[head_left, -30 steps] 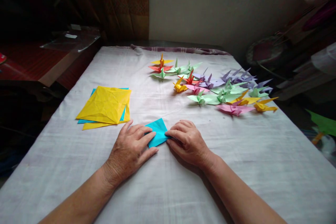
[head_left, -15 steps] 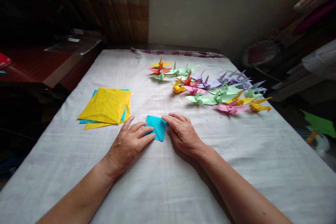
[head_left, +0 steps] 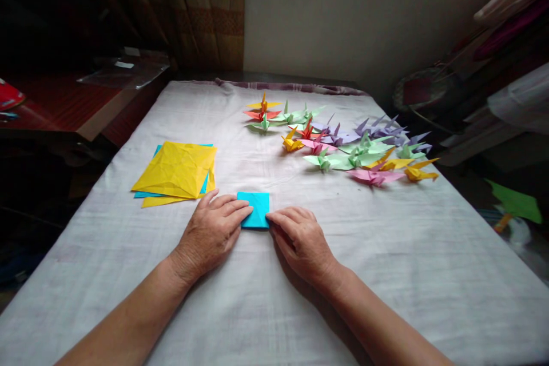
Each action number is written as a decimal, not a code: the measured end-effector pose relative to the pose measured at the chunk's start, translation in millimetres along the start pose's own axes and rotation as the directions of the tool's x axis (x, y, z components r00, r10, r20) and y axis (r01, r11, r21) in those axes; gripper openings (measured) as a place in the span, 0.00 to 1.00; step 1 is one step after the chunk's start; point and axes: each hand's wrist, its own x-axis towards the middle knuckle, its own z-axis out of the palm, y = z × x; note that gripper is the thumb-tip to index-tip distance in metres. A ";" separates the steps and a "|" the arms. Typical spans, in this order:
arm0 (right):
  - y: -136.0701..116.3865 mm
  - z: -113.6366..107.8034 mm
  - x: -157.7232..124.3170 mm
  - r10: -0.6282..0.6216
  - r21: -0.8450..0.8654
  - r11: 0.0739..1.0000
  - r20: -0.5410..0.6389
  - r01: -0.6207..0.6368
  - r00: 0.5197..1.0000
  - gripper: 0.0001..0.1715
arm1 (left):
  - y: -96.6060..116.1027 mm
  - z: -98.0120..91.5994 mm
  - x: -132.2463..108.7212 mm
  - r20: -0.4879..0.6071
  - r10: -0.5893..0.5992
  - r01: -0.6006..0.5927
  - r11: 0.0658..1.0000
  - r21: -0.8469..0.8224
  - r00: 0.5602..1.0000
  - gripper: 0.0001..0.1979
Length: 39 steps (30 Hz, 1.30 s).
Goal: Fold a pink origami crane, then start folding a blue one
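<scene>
A small folded blue paper square [head_left: 256, 209] lies flat on the white cloth, its edges nearly level with my view. My left hand [head_left: 213, 227] rests at its left side, fingers spread, fingertips on the paper's left part. My right hand [head_left: 302, 240] is at the lower right corner, its fingertips touching the edge and its fingers bent but not closed on anything. Beyond my left hand lies a stack of creased yellow and blue sheets [head_left: 175, 170], with a yellow one on top.
Several folded paper cranes [head_left: 338, 140] in yellow, red, green, purple and pink stand across the back right of the cloth-covered table [head_left: 257, 309]. A clear plastic bag [head_left: 128, 71] lies on the brown furniture [head_left: 51, 104] at the left.
The blue square has turned so its sides run straight. My right hand has moved nearer to me, from its upper right edge to its lower right corner. The view has shifted slightly.
</scene>
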 end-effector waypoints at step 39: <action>37.3 -9.0 33.9 -0.299 0.036 0.954 0.133 0.297 0.945 0.13 | 9.7 2.1 -1.7 -0.074 -0.034 0.022 0.987 -0.157 0.997 0.08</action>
